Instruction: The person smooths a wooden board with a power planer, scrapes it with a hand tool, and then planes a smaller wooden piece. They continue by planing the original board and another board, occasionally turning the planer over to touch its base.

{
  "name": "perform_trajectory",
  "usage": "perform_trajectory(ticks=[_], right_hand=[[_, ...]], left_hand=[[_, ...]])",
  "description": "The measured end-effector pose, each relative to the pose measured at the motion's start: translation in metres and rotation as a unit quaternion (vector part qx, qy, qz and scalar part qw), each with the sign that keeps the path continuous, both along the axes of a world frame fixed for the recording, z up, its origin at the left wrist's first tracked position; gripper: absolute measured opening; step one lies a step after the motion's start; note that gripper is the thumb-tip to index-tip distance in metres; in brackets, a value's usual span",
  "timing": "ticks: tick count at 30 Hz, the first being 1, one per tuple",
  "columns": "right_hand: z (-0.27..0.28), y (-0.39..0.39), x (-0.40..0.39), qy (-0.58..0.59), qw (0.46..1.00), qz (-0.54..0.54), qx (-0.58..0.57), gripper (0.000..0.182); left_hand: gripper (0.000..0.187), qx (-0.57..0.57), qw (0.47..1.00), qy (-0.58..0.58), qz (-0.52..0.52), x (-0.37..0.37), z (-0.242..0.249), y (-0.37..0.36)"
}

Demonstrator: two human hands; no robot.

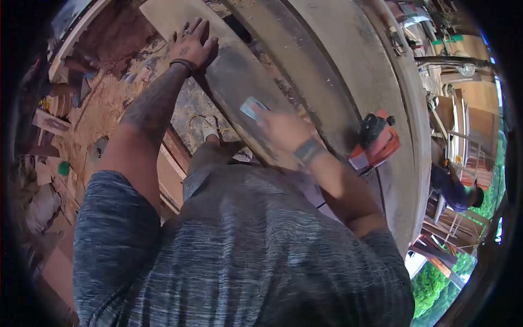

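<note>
while the left hand (192, 44) lies flat with fingers spread on the far end of the long grey weathered wooden plank (239, 82), pinning it down, the right hand (280, 131) is closed around a small pale blue sanding block (251, 107) pressed to the plank's face near its middle. the step in hand looks like rubbing down the board surface; the right hand is blurred, which fits a stroke along the grain. the next move would call for keeping the block flat on the wood and the left palm braced so the plank doesn't slide (the block's working face is hidden, so i cannot tell what grit or pad it carries).

the left arm is stretched almost straight out from the shoulder, a dark band at the wrist, palm down, gripping nothing. the right arm is bent at the elbow, forearm angled across the body, wrist also banded, fingers wrapped over the block's top.

beside the plank's right edge, on the wider grey curved timber (348, 71), rests an orange and black power tool (376, 141), untouched. sawdust and offcuts cover the floor (98, 109) to the left, and another person (455, 188) crouches beyond the timber's right side.
</note>
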State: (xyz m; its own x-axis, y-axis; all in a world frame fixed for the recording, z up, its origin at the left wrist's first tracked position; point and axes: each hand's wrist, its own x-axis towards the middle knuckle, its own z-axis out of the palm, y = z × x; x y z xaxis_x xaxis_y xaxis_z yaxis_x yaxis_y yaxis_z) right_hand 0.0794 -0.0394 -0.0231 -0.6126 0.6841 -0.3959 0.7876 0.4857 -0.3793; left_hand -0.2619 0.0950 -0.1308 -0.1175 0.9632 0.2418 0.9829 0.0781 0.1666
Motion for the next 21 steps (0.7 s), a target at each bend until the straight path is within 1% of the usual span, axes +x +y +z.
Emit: perform_trajectory(ticks=[2, 4, 6, 8, 9, 11, 14, 16, 18, 19, 21], right_hand=[[0.006, 0.007, -0.021, -0.022, 1.000, 0.002, -0.020, 0.049], [-0.004, -0.018, 0.013, 0.012, 0.995, 0.062, 0.078, 0.048], [0.001, -0.036, 0.042, 0.005, 0.993, 0.075, 0.094, 0.047], [0.007, -0.051, 0.055, -0.035, 0.999, 0.033, 0.018, 0.046], [0.008, -0.052, 0.048, -0.036, 0.999, 0.026, 0.022, 0.046], [0.009, -0.032, 0.020, -0.037, 0.998, 0.012, 0.048, 0.046], [-0.006, -0.015, 0.008, -0.037, 0.994, 0.018, 0.104, 0.047], [0.009, -0.035, 0.031, -0.015, 0.996, 0.020, 0.086, 0.047], [0.013, -0.038, 0.038, -0.007, 0.997, 0.025, 0.076, 0.046], [0.011, -0.040, 0.038, -0.011, 0.997, 0.024, 0.072, 0.046], [0.008, -0.046, 0.036, -0.020, 0.998, 0.011, 0.057, 0.044]], left_hand=[[0.072, 0.000, 1.000, 0.011, 0.004, -0.007, 0.001, -0.001], [0.072, 0.002, 1.000, 0.013, 0.002, -0.005, -0.003, 0.000], [0.073, 0.009, 1.000, -0.010, -0.002, -0.005, -0.006, 0.003], [0.074, 0.010, 1.000, -0.013, 0.005, -0.009, -0.008, 0.000], [0.074, 0.010, 1.000, -0.006, 0.004, -0.008, -0.008, -0.001], [0.074, 0.014, 1.000, 0.001, 0.003, -0.003, -0.007, 0.001], [0.073, 0.012, 1.000, 0.012, 0.010, -0.007, -0.009, 0.000], [0.071, 0.014, 1.000, 0.025, 0.008, -0.006, -0.010, 0.002], [0.073, 0.014, 1.000, 0.003, 0.006, -0.006, -0.007, 0.004], [0.074, 0.012, 1.000, -0.011, 0.007, -0.005, -0.007, 0.000], [0.071, 0.021, 1.000, 0.012, 0.006, -0.006, -0.016, -0.002]])
